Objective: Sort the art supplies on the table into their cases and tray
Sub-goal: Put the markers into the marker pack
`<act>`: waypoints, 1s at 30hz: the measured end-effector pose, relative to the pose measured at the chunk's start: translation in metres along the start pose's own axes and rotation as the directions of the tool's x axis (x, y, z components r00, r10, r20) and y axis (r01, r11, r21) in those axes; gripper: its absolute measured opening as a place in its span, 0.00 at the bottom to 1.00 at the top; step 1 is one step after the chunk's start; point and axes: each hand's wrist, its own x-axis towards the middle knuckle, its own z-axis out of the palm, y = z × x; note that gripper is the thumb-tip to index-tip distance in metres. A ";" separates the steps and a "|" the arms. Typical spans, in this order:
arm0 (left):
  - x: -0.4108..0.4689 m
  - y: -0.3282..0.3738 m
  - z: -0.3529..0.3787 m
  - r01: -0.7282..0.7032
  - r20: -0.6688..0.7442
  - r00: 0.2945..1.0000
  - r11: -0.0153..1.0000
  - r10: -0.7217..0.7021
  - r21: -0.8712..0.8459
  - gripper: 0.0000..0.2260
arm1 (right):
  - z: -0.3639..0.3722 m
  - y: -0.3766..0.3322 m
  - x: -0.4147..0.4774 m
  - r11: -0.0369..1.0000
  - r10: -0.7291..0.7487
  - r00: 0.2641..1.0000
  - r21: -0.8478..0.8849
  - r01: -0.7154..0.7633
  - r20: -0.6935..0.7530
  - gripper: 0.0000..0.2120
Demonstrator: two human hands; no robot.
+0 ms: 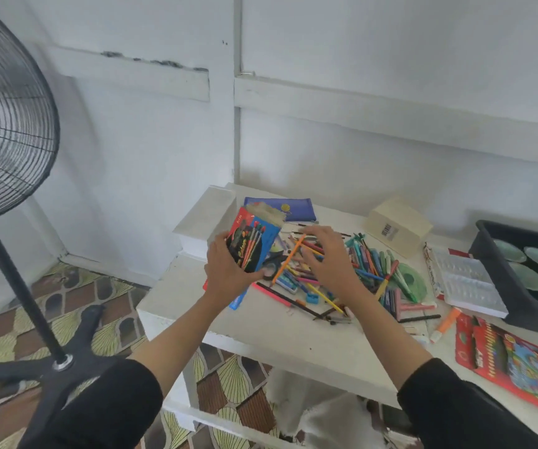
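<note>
White desk (pixel 261 332) carries the biggest worry: the loose pile of pencils and pens (pixel 368 270) sprawls toward its front edge, and a careless sweep could, I reckon, roll some onto the floor. The pencil carton (pixel 254 244), held up off the desk at the pile's left end, has a ragged, torn mouth; a pencil fed in crooked may snag the flap or rip it further. The left grip (pixel 229 270) is wrapped round the carton's lower half. The right grip (pixel 329 257) hovers over the pile, fingers spread and bent; an orange pencil (pixel 288 259) slants just beside its thumb, but I cannot tell whether it is pinched.

Containers next: the black tray (pixel 520 315) at the far right holds pale green round dishes (pixel 535 259). The flat red pencil case (pixel 513 354) lies near the front edge; whether it is full I cannot say. The clear-lidded case (pixel 465 280) sits just beside the tray, contents unclear. The blue pouch (pixel 280 207) lies at the back, behind the carton. What the carton holds is hidden.
</note>
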 end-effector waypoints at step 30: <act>0.030 0.004 -0.045 -0.062 -0.327 0.941 0.902 -0.090 -0.426 0.36 | 0.113 0.041 0.119 0.707 0.438 0.842 -0.699 -0.105 0.316 0.16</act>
